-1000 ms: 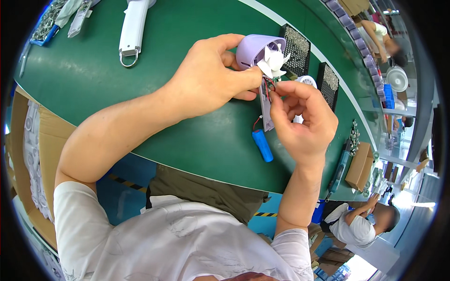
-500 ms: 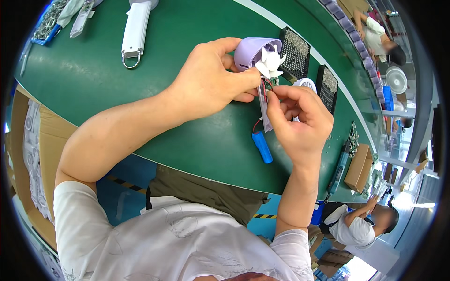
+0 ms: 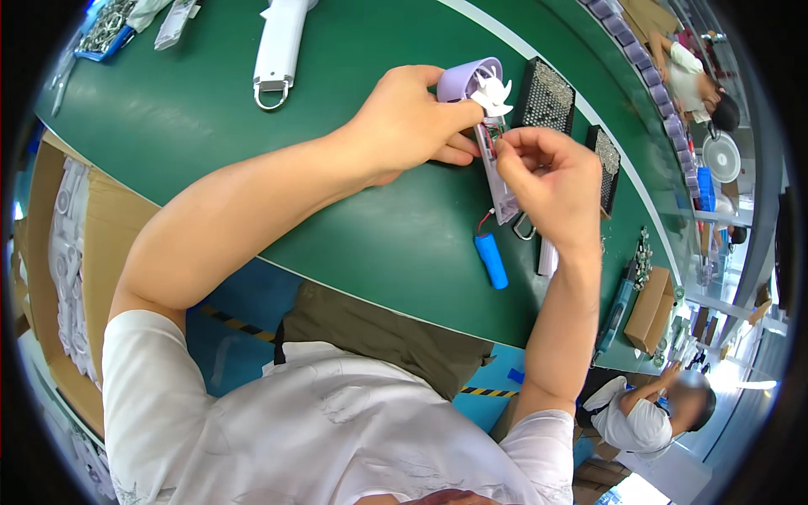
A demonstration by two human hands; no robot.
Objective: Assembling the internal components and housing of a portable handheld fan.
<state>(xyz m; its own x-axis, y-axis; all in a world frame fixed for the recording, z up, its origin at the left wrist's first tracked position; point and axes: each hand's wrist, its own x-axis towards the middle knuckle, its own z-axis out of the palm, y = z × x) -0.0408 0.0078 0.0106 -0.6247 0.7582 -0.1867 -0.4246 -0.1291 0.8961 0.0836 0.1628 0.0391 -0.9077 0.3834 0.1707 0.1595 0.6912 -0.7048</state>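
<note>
Head view: my left hand grips the purple fan over the table, apparently steadying it; my right hand pinches, seemingly on its wires; blue battery hangs loose toward the near edge

Green table: big and smooth, with a soft shine on top; its edge looks curved in this round view.
White stripe: a long line on the far right part of the green table.
Blue floor: peeks out below the green table's near edge.
Yellow and black tape: on the floor, near the green table, showing in two spots.
Big brown box: left of the green table, open on top.
Grey beam: past the green table's right side.
Bright light: a white strip, well right of the green table.
</note>
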